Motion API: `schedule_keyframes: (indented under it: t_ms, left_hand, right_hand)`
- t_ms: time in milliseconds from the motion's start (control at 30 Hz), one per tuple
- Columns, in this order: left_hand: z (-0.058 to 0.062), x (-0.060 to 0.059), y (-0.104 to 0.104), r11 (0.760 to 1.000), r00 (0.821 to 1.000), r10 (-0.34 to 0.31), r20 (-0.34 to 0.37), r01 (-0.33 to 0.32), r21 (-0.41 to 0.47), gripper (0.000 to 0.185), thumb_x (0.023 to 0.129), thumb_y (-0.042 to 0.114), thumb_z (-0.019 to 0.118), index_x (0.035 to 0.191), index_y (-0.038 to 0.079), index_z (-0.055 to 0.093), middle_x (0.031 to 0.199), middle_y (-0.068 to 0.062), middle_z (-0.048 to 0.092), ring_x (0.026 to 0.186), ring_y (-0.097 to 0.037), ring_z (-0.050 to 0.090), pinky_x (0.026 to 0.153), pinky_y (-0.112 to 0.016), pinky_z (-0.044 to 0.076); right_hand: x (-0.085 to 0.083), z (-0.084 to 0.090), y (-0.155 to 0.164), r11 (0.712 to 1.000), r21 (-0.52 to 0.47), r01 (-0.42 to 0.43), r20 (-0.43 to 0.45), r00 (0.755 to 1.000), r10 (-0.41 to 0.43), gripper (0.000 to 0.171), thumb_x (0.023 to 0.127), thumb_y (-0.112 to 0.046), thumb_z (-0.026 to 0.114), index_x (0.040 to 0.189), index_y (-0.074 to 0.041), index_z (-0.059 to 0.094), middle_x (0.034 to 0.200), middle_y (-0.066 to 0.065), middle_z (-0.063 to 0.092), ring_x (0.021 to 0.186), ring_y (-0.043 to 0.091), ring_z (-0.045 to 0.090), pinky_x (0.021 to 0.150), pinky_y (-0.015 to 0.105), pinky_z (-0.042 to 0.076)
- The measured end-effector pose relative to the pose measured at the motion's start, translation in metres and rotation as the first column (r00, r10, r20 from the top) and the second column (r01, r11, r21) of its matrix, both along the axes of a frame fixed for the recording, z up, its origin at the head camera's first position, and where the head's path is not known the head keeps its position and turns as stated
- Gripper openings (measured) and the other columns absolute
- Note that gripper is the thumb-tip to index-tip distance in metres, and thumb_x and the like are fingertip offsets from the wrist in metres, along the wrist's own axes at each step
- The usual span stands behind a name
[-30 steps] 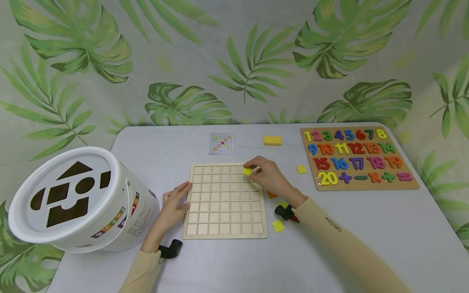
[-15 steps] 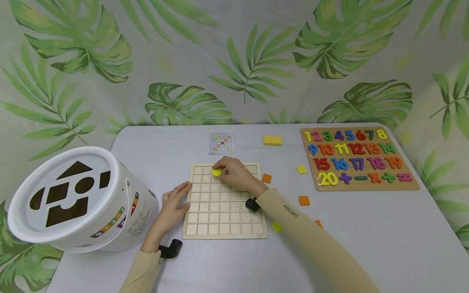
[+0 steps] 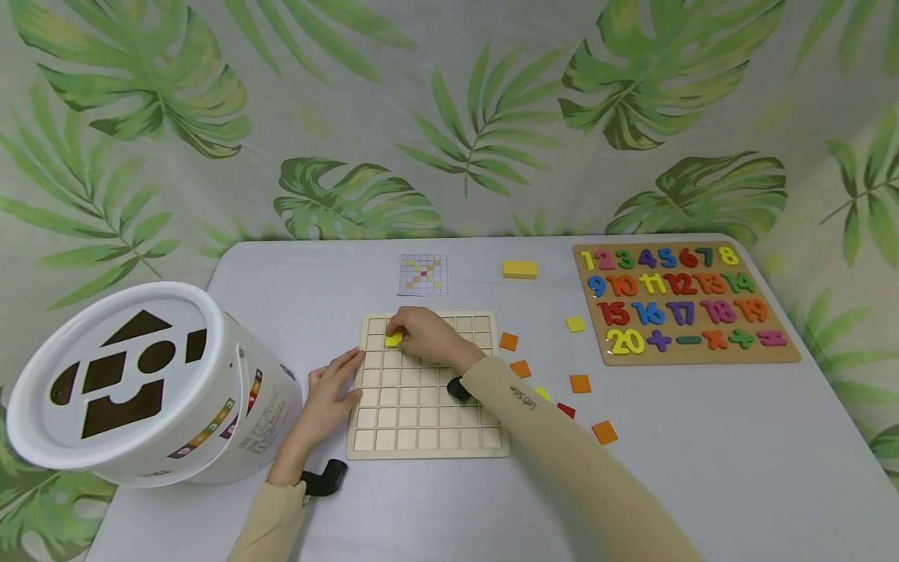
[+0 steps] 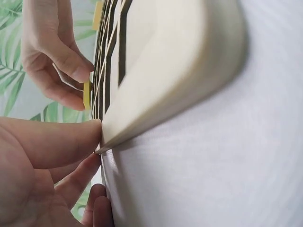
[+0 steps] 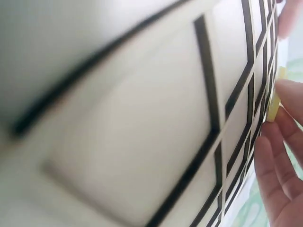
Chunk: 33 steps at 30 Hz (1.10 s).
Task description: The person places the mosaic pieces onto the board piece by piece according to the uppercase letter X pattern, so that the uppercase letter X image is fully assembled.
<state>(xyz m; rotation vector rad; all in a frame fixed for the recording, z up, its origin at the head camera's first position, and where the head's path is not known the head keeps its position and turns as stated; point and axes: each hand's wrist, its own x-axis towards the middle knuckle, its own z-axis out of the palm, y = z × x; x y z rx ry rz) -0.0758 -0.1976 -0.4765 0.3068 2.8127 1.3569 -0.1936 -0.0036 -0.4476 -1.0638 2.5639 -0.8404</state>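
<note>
A pale wooden grid board (image 3: 428, 419) lies flat on the white table. My right hand (image 3: 430, 337) is over its upper left part and pinches a small yellow square tile (image 3: 393, 340) between thumb and fingers. The left wrist view has this tile (image 4: 87, 96) edge-on, close to the grid lines; in the right wrist view the tile (image 5: 274, 108) is likewise at the board's surface. At the board's left edge rests my left hand (image 3: 328, 400), its thumb (image 4: 71, 137) and fingertips touching the side.
Orange tiles (image 3: 580, 383), a red tile (image 3: 566, 410) and yellow tiles (image 3: 575, 323) lie right of the board. Behind it are a colored grid card (image 3: 424, 275) and a yellow block (image 3: 520, 270). A number puzzle (image 3: 691, 351) sits far right, a white bucket (image 3: 232, 437) left.
My right hand has carried the yellow tile leftward across the board, from its upper right corner to the upper left part. My left hand keeps its place at the left edge.
</note>
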Motion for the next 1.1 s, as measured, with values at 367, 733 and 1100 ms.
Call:
schedule_keyframes:
  t_ms: [367, 733, 1100]
  left_hand:
    - [0.001, 0.000, 0.002, 1.000, 1.000, -0.017, -0.008, 0.017, 0.006, 0.056, 0.084, -0.010, 0.059, 0.137, -0.012, 0.042, 0.146, -0.026, 0.034, 0.122, -0.044, 0.023, 0.091, -0.052, 0.019]
    - [0.000, -0.001, 0.001, 1.000, 0.999, 0.005, 0.033, -0.005, 0.001, 0.057, 0.085, -0.010, 0.059, 0.139, -0.009, 0.041, 0.148, -0.024, 0.033, 0.125, -0.042, 0.021, 0.093, -0.051, 0.019]
    - [-0.002, -0.001, -0.001, 1.000, 0.999, 0.008, 0.031, -0.008, -0.005, 0.057, 0.084, -0.009, 0.060, 0.138, -0.009, 0.042, 0.148, -0.024, 0.033, 0.125, -0.042, 0.021, 0.093, -0.051, 0.019]
  right_hand:
    - [0.000, 0.001, -0.001, 0.997, 0.071, -0.020, -0.025, 0.999, 0.022, 0.031, 0.082, 0.006, 0.061, 0.109, -0.006, 0.071, 0.105, 0.003, 0.064, 0.093, 0.014, 0.057, 0.084, 0.024, 0.044]
    - [0.001, 0.021, 0.057, 0.980, -0.162, 0.112, 0.212, 0.974, -0.076, 0.028, 0.089, 0.000, 0.058, 0.116, -0.001, 0.066, 0.110, 0.011, 0.066, 0.094, 0.019, 0.058, 0.080, 0.028, 0.048]
    - [0.011, 0.016, 0.152, 0.911, -0.231, 0.343, 0.213, 0.931, -0.297, 0.023, 0.089, -0.003, 0.064, 0.111, -0.001, 0.066, 0.108, 0.009, 0.066, 0.092, 0.023, 0.058, 0.082, 0.038, 0.049]
